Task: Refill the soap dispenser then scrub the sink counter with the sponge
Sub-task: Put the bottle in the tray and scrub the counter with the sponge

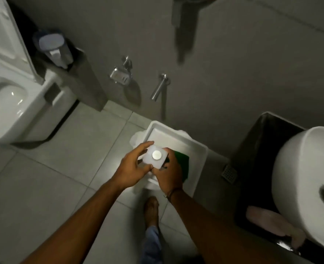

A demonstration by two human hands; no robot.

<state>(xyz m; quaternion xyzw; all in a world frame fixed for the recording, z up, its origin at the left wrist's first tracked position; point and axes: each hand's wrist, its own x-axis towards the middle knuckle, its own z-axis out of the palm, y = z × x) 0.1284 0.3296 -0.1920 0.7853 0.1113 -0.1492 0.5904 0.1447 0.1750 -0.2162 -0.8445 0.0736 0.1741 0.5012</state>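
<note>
I hold a white square soap bottle (155,157) with a round silver cap at the middle of the view, over the floor. My left hand (132,166) grips its left side with fingers spread along the top edge. My right hand (169,174) holds its lower right side. A green sponge (183,162) shows just behind my right hand; I cannot tell whether it lies in the white tray (178,137) or is held. The round white sink (298,168) sits on a black counter (262,149) at the right.
A toilet (12,103) stands at the left, with a blue-and-white container (52,48) on the ledge beside it. Chrome wall fittings (122,73) and a chrome tap (159,86) project from the grey wall. A pink cloth (263,218) lies on the counter. My foot (151,208) is below the tray.
</note>
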